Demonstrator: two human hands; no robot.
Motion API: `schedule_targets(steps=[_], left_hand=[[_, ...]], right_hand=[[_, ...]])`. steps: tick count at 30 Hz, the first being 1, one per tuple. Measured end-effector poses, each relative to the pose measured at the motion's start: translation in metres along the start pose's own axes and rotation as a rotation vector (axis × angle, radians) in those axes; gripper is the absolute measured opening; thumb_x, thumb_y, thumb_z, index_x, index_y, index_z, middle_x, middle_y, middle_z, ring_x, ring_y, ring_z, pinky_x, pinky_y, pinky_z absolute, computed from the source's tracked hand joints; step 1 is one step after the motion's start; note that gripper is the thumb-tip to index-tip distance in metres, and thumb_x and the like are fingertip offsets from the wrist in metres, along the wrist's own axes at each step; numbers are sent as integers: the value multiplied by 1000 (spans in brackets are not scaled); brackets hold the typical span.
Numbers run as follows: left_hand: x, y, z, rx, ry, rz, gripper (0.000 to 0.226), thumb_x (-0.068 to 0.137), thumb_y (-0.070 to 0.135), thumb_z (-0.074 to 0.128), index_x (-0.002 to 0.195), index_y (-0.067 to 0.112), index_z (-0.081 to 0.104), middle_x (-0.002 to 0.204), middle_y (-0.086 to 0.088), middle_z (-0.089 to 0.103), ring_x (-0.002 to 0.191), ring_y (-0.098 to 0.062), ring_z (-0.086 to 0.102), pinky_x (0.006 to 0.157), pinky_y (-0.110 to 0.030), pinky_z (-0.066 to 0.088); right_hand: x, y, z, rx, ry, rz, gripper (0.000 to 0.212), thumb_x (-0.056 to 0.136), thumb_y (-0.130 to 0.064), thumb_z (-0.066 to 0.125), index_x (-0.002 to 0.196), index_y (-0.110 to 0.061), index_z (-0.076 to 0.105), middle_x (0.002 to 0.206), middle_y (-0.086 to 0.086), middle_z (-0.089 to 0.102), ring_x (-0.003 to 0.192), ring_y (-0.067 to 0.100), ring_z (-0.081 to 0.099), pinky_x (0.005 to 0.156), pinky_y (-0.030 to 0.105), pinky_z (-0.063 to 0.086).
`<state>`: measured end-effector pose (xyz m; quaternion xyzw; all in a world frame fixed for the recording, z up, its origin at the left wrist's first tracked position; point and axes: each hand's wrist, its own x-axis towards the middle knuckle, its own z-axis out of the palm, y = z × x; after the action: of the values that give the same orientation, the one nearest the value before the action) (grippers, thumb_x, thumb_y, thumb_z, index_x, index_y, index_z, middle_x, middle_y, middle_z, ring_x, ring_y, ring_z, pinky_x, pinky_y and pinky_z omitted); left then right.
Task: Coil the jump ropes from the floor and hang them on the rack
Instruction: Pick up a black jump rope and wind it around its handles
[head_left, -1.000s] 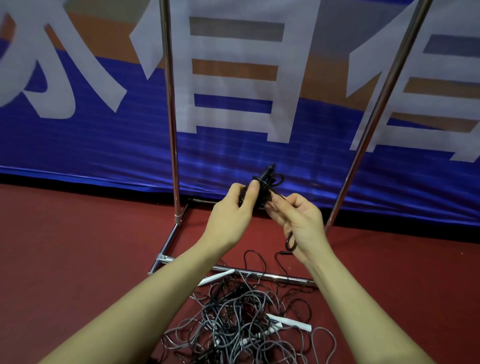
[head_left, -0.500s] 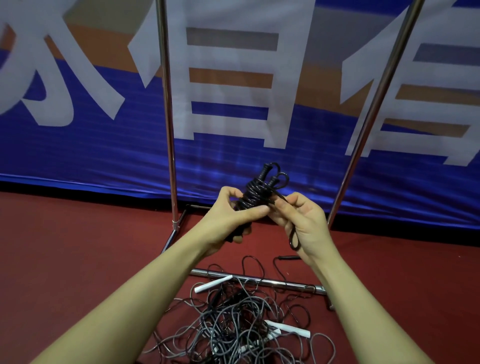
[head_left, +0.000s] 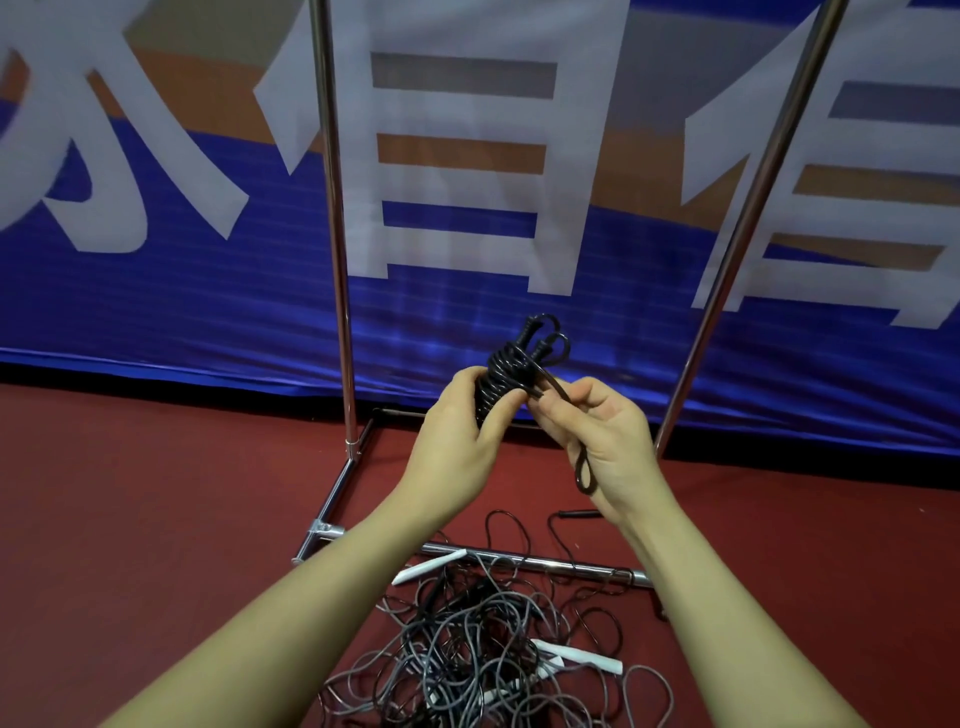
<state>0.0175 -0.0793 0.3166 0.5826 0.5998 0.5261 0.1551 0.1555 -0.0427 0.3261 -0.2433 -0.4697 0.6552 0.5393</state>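
Note:
My left hand (head_left: 460, 431) grips a black jump rope (head_left: 506, 364) wound into a tight coil around its two handles, whose tips stick up above my fingers. My right hand (head_left: 597, 436) pinches the rope's loose end against the coil, and a short loop of it hangs down across my palm. Below my arms, a tangle of grey and black jump ropes (head_left: 478, 654) with white handles lies on the red floor. The chrome rack (head_left: 332, 218) stands in front of me with two uprights; its top bar is out of view.
The rack's base bars (head_left: 545, 564) lie on the red floor, partly under the tangle. A lone black handle (head_left: 574, 514) lies just beyond the front bar. A blue banner with large white characters (head_left: 467, 208) covers the wall behind the rack.
The coil has tilted upright and grown thicker in my left hand. My right hand has stayed at the coil with the loose end. Both hands shifted slightly down in view.

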Motion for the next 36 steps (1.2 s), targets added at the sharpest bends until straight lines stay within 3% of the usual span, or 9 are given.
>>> schedule_targets(steps=[2,5,12,15,20,23,25,28,36], left_hand=[[2,-1,-2,-51,-14,-13,28,95,36,51,117,19,53,85,13,59,74,2,55,67,-12,39],[5,-2,-4,-112,-11,-57,23,95,40,49,113,26,53,69,11,57,57,-2,52,58,-24,44],[8,-2,-2,-284,-120,-242,39,80,53,65,99,22,52,62,0,59,49,-18,54,46,-26,38],[5,1,-3,-376,-132,-247,36,79,38,72,96,18,47,52,1,55,47,-19,46,41,-23,32],[3,8,0,-578,-154,-241,24,88,26,64,93,11,46,60,-10,57,45,-21,51,40,-24,40],[3,10,-1,-633,-169,-282,42,85,34,62,113,9,43,64,-9,61,47,-20,55,41,-25,43],[4,8,-3,-631,-209,-260,55,80,40,62,126,22,37,71,-12,65,50,-22,57,44,-27,44],[3,7,-4,-574,-242,-196,43,88,35,59,125,45,40,85,-16,66,61,-21,59,52,-28,48],[3,7,3,-531,-134,-151,28,97,31,50,122,40,43,70,4,53,60,-6,53,51,-19,41]], right_hand=[[0,-2,0,-36,-29,5,15,77,9,61,78,-5,56,99,11,71,92,20,68,91,29,53],[0,-3,-1,-16,-44,0,17,84,14,53,82,-3,56,98,12,72,95,20,69,89,30,55],[0,0,-1,-52,16,-15,16,85,8,56,74,-4,58,86,9,73,83,16,70,85,27,56],[0,1,1,2,8,-25,16,82,7,56,70,-3,51,85,8,74,78,15,71,81,26,57],[5,-3,-7,-76,40,-93,12,78,-6,63,70,-8,54,88,9,74,85,20,70,78,27,54],[6,1,-12,-205,60,-108,4,82,-7,63,79,-10,62,75,2,71,69,11,64,67,21,49],[6,3,-13,-217,95,-111,11,85,-2,62,79,-11,65,64,-3,64,58,8,52,59,20,42],[5,2,-13,-217,148,-95,12,83,-2,65,76,-11,67,58,-3,56,53,8,43,54,20,36],[4,2,-5,-112,220,-82,12,85,-6,65,74,-7,60,47,-3,39,41,5,29,44,18,27]])
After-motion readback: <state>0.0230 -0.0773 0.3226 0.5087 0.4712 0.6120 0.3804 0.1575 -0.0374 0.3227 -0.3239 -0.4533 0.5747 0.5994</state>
